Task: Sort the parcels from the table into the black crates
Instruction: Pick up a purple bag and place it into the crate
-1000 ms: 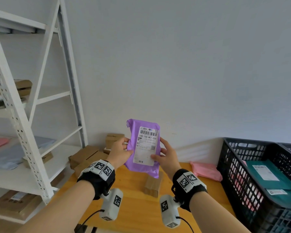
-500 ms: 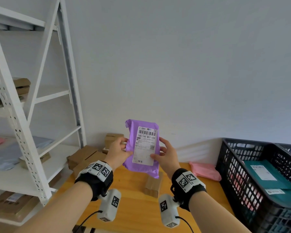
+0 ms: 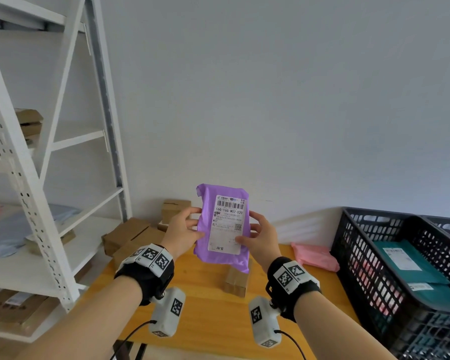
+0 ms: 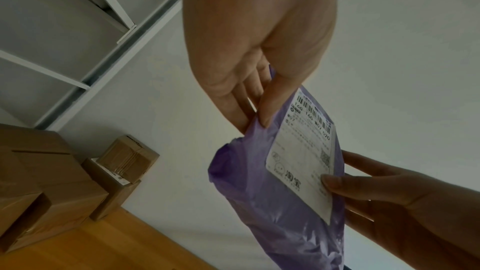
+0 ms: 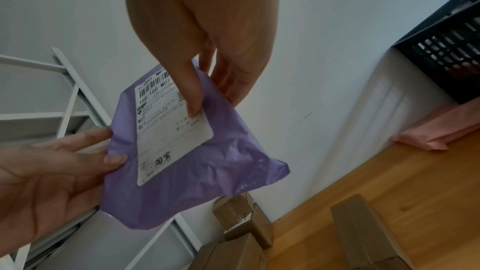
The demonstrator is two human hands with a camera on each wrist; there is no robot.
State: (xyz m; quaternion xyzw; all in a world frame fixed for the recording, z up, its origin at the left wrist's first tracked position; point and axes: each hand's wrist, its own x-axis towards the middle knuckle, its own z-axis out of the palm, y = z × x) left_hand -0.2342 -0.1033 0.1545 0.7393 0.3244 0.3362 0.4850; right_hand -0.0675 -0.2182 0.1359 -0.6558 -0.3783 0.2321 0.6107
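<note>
Purple plastic mailer bag with a white shipping label (image 3: 222, 224) stands upright in mid-air above the wooden tabletop (image 3: 205, 315), long axis vertical, label facing the person. In the head view the left hand (image 3: 182, 233) pinches its left edge and the right hand (image 3: 261, 237) its right edge, thumbs on the front. Black slatted plastic crate (image 3: 348, 245) sits at about four o'clock from the bag, well apart, on the right hand's side, holding teal mailer bags (image 3: 411, 263); the drop looks likely to fall to the right hand, which is nearer. Pink mailer bag (image 3: 315, 255) lies on the tabletop between hands and crate.

From the left wrist, the left hand's thumb (image 4: 270, 108) presses the bag's upper edge with fingers behind; stacked brown cardboard boxes (image 4: 46, 188) sit at eight o'clock.

From the right wrist, the right hand's thumb (image 5: 191, 89) rests on the label, fingers behind; the crate's corner shows at two o'clock, a brown cardboard box (image 5: 363, 233) at five o'clock.
</note>
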